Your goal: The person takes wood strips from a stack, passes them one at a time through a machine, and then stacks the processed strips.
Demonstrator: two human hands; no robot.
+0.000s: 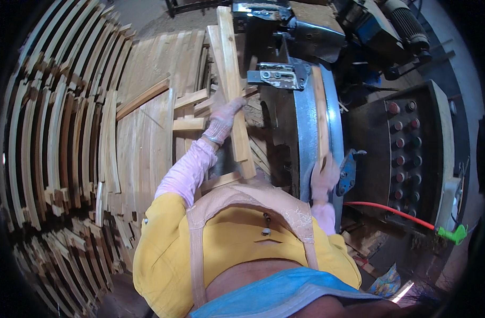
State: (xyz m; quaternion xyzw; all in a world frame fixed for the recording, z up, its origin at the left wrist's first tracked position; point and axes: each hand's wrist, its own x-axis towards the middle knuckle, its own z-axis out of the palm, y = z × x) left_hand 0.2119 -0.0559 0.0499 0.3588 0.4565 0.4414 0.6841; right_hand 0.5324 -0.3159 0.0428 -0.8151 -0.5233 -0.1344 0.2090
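Note:
My left hand [226, 121], in a pale knitted glove, is closed around a long light wooden strip [230, 58]. A second strip lies partly under it, and both run lengthwise away from me. On the right, a narrower wooden slat [319, 100] lies along the metal bed [306, 138] of a woodworking machine. My right hand [325, 177], also gloved and slightly blurred, grips the near end of that slat. Its fingers look closed over the wood. Beside the slat's far part sits a metal guide bracket [277, 76].
Tall stacks of wooden strips [57, 132] fill the left side. A wide layer of boards [147, 143] lies nearer the middle, with loose offcuts [189, 124]. At right stand a button panel [404, 143], a blue clamp lever [348, 172] and a red hose [390, 209] with a green nozzle.

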